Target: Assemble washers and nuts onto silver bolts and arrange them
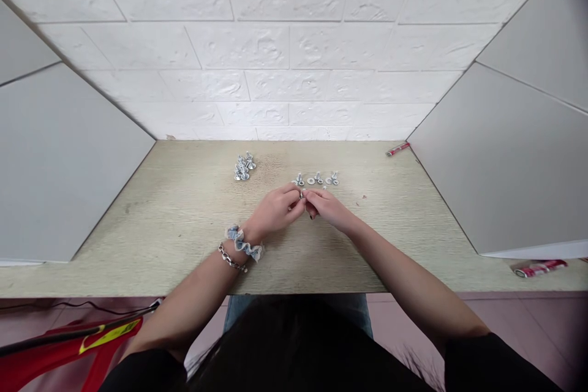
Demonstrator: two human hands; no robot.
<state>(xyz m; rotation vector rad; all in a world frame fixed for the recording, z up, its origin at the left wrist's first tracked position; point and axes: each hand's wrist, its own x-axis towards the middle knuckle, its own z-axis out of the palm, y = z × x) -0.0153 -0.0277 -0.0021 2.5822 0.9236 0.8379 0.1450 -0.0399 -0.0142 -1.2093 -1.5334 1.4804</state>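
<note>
My left hand (276,211) and my right hand (329,208) meet fingertip to fingertip above the middle of the table. Both are closed in a pinch on a small silver bolt (302,195), mostly hidden by the fingers. Just beyond the hands, small groups of bolts (318,177), flat washers (311,181) and nuts (320,181) stand in a row. Part of that row is covered by my left fingers. A heap of silver bolts with washers (243,166) sits farther left, apart from both hands.
The pale wooden table (197,202) ends at a white brick-patterned wall (269,86). Grey panels (68,147) close in both sides. A red tube (397,149) lies at the back right, and a red wrapper (541,268) near the front right edge. Dark specks (364,196) dot the surface.
</note>
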